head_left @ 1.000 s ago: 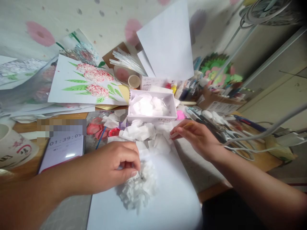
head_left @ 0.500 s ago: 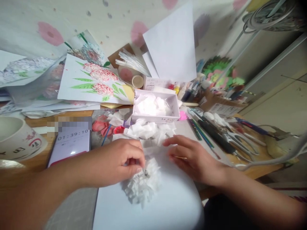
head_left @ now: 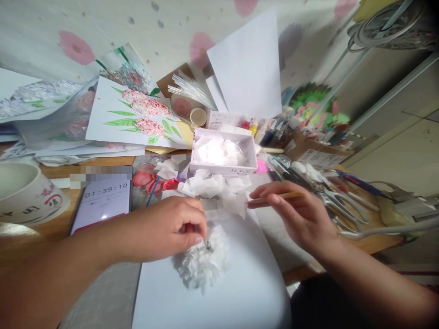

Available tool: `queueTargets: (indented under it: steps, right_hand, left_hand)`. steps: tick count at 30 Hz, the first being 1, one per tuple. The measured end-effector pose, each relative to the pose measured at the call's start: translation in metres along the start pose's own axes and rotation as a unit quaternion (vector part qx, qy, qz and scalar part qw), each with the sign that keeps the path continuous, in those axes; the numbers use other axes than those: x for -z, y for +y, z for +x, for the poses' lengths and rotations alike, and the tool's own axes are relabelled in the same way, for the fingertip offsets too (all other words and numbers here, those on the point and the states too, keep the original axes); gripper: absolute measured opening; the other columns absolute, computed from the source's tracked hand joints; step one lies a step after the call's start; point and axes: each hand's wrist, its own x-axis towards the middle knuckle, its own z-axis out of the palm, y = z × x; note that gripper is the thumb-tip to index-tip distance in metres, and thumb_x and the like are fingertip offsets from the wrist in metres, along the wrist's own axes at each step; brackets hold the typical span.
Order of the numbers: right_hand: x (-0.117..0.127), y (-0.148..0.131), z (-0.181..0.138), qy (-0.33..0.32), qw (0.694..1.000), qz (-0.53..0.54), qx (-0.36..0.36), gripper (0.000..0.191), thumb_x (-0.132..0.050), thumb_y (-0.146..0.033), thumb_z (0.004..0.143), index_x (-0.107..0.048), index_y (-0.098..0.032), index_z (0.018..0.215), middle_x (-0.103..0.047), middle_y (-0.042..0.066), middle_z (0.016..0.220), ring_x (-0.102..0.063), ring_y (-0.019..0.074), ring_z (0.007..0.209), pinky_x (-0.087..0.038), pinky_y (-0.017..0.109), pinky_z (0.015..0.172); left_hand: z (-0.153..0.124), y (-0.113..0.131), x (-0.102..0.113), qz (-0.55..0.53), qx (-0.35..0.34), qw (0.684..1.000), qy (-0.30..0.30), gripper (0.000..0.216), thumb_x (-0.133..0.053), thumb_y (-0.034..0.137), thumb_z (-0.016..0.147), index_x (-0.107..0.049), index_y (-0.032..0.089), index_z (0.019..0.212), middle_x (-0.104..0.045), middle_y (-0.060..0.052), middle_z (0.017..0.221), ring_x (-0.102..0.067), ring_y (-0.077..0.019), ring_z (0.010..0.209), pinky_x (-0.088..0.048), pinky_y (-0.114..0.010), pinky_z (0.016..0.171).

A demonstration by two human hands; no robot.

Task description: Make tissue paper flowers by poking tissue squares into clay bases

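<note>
A ruffled cluster of white tissue paper lies on a white sheet in front of me, with a small dark spot near its upper middle. My left hand is closed in a pinch at the cluster's upper left edge; what is between the fingertips is hidden. Off to the right, my right hand grips a thin wooden stick between thumb and fingers, raised and pointing left. The stick's tip is by a loose white tissue piece; I cannot tell whether they touch.
Behind the sheet stands a small box of white tissue pieces, more scraps before it. To the left are a phone and a white cup. Scissors and tools lie right. A flower picture leans at the back.
My right hand has moved up and to the right, turning so the wooden stick shows plainly. My left hand stays at the tissue cluster. The view has shifted slightly.
</note>
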Motion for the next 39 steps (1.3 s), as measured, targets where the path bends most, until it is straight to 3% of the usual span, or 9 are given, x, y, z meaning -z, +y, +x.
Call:
queueTargets:
  steps: [3, 8, 12, 16, 25, 30, 39]
  right_hand:
    - [-0.012, -0.017, -0.005, -0.015, 0.995, 0.1, 0.007, 0.011, -0.052, -0.02, 0.089, -0.063, -0.02, 0.087, -0.064, 0.006, 0.092, -0.067, 0.0199, 0.085, -0.058, 0.036, 0.076]
    - [-0.033, -0.026, -0.011, -0.082, 0.984, 0.156, -0.02, 0.01, -0.049, -0.022, 0.091, -0.058, -0.022, 0.093, -0.067, 0.005, 0.092, -0.067, 0.0185, 0.085, -0.055, 0.035, 0.079]
    - [-0.04, -0.015, -0.008, -0.131, 0.991, 0.025, 0.004, 0.012, -0.048, -0.02, 0.09, -0.06, -0.017, 0.09, -0.068, 0.007, 0.086, -0.065, 0.017, 0.084, -0.053, 0.029, 0.075]
    - [-0.037, -0.013, -0.005, -0.171, 0.98, -0.099, 0.036, 0.013, -0.047, -0.015, 0.088, -0.059, -0.016, 0.091, -0.067, 0.007, 0.085, -0.064, 0.0156, 0.079, -0.051, 0.025, 0.07]
    - [-0.038, -0.019, -0.002, -0.113, 0.982, -0.13, 0.082, 0.011, -0.053, -0.011, 0.083, -0.061, -0.018, 0.083, -0.063, 0.008, 0.096, -0.06, 0.0183, 0.094, -0.05, 0.029, 0.077]
    - [-0.046, -0.013, -0.003, -0.16, 0.973, -0.144, 0.082, 0.007, -0.054, -0.014, 0.084, -0.061, -0.017, 0.083, -0.059, 0.011, 0.098, -0.054, 0.0207, 0.102, -0.047, 0.032, 0.084]
    - [-0.06, -0.007, 0.002, -0.196, 0.957, -0.176, 0.12, 0.01, -0.053, -0.008, 0.08, -0.054, -0.017, 0.076, -0.06, 0.008, 0.085, -0.054, 0.0201, 0.086, -0.046, 0.037, 0.079]
  left_hand:
    - [0.001, 0.0, 0.0, 0.007, -0.008, 1.0, 0.003, 0.016, -0.052, 0.014, 0.081, -0.066, 0.022, 0.083, -0.06, 0.002, 0.086, -0.056, -0.011, 0.08, -0.041, -0.019, 0.072]
    - [0.003, 0.001, 0.001, 0.017, 0.013, 1.0, -0.001, 0.016, -0.051, 0.011, 0.08, -0.064, 0.02, 0.08, -0.061, 0.002, 0.084, -0.056, -0.0117, 0.078, -0.041, -0.02, 0.071]
    - [0.003, 0.0, 0.001, 0.038, -0.016, 0.999, 0.008, 0.015, -0.049, 0.011, 0.081, -0.062, 0.018, 0.077, -0.057, 0.001, 0.081, -0.054, -0.0111, 0.075, -0.04, -0.02, 0.069]
    - [0.001, 0.001, 0.001, 0.041, -0.022, 0.999, 0.011, 0.014, -0.05, 0.009, 0.079, -0.061, 0.018, 0.076, -0.057, 0.002, 0.081, -0.053, -0.0106, 0.077, -0.039, -0.02, 0.071]
    - [-0.001, 0.002, 0.0, 0.029, 0.007, 0.999, 0.014, 0.016, -0.051, 0.01, 0.078, -0.064, 0.019, 0.078, -0.059, 0.002, 0.085, -0.054, -0.0117, 0.079, -0.04, -0.021, 0.07]
    - [0.0, 0.001, -0.001, 0.025, 0.003, 1.0, 0.011, 0.02, -0.049, 0.008, 0.078, -0.064, 0.021, 0.078, -0.058, 0.003, 0.085, -0.054, -0.0117, 0.082, -0.04, -0.021, 0.072]
    - [0.001, 0.001, -0.001, 0.015, 0.019, 0.999, 0.029, 0.021, -0.041, 0.001, 0.074, -0.052, 0.019, 0.071, -0.054, 0.004, 0.076, -0.051, -0.0111, 0.074, -0.038, -0.022, 0.066]
